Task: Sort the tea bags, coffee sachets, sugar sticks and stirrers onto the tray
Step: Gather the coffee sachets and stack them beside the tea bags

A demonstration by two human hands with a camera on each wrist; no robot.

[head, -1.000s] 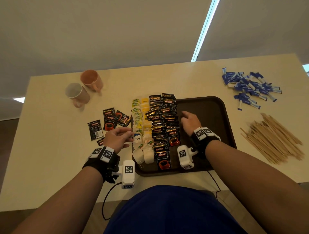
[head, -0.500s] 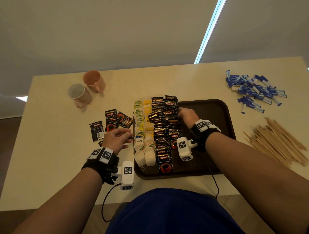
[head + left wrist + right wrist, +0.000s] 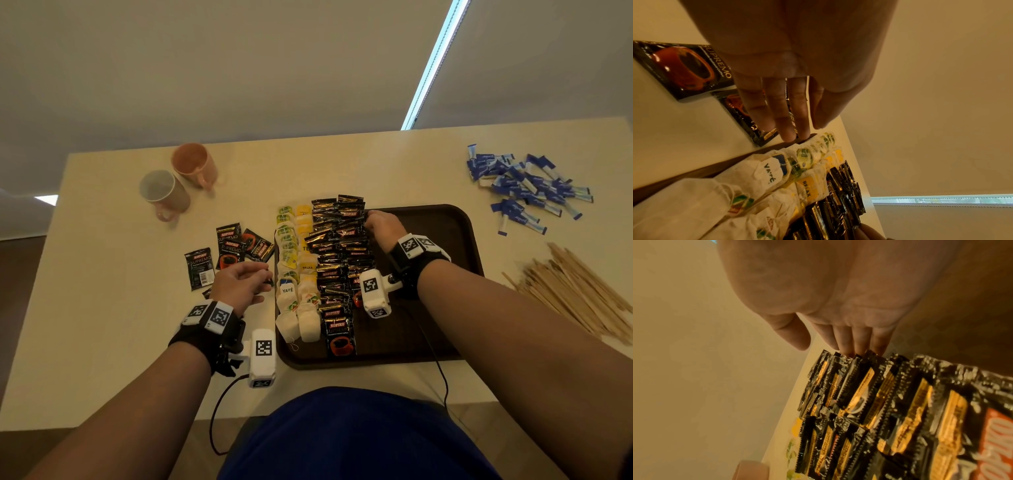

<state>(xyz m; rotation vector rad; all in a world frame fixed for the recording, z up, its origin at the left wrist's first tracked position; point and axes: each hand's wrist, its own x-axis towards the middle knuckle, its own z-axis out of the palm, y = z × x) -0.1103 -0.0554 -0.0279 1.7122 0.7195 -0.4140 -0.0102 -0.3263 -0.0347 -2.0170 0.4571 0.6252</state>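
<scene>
A dark brown tray (image 3: 428, 274) lies in front of me. Tea bags (image 3: 291, 267) fill its left columns, and black coffee sachets (image 3: 337, 260) overlap in rows beside them. My right hand (image 3: 382, 224) is at the far end of the sachet rows. Its straight fingertips (image 3: 846, 350) touch the edges of the farthest sachets (image 3: 879, 394), with the thumb held apart. My left hand (image 3: 239, 284) lies just left of the tray rim (image 3: 694, 172). Its straight fingers (image 3: 785, 126) rest on a loose coffee sachet (image 3: 748, 123) on the table.
More loose sachets (image 3: 229, 246) lie on the table left of the tray. Two mugs (image 3: 164, 192) (image 3: 193, 164) stand at the back left. Blue sugar sticks (image 3: 524, 188) are heaped at the back right, and wooden stirrers (image 3: 575, 291) lie near the right edge.
My right hand has slid along the coffee sachet rows from the middle toward the tray's far end. The left hand has stayed beside the tray rim.
</scene>
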